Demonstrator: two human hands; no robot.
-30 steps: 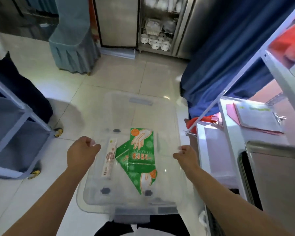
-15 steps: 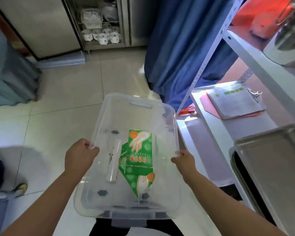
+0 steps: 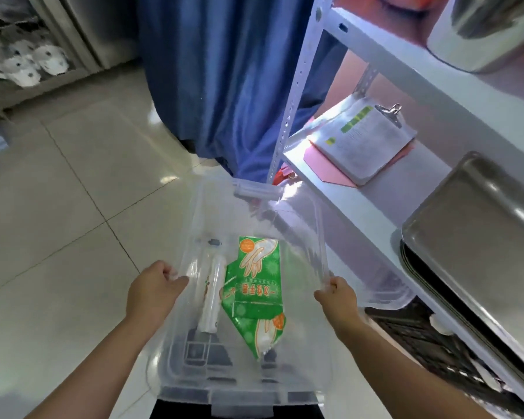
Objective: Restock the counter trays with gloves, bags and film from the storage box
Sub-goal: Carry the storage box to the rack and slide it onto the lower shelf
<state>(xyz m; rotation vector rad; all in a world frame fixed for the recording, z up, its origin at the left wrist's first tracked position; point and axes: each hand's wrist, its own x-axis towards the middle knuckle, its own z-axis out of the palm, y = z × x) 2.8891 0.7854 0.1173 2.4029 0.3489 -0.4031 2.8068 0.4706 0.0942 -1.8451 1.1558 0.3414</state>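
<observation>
The storage box (image 3: 254,297) hangs between my two hands, clear plastic, held out in front of me above the tiled floor (image 3: 73,192). My left hand (image 3: 152,290) is curled shut over the left rim about halfway along, fingers hooked inside the wall; my right hand (image 3: 336,296) is clenched on the right rim at the matching spot, so the load sits evenly between them. The box's long axis runs straight away from me, its near end against my body and its far latch handle (image 3: 254,190) pointing toward the corner of the counter (image 3: 360,204). Inside, on the bottom, lie green glove packets (image 3: 251,291) and, just beside them on my left, a slim roll (image 3: 213,294) that I take to be film or bags, both lengthwise along the box. The counter lies ahead and to my right, so my right hand is the nearer one; the box's right wall already reaches over the counter's edge. On that counter an empty steel tray (image 3: 478,237) sits nearer me, and a clipboard with papers (image 3: 360,140) farther along. I judge the next move is to swing the box rightward and set it down there, keeping it level so the packets don't slide.
</observation>
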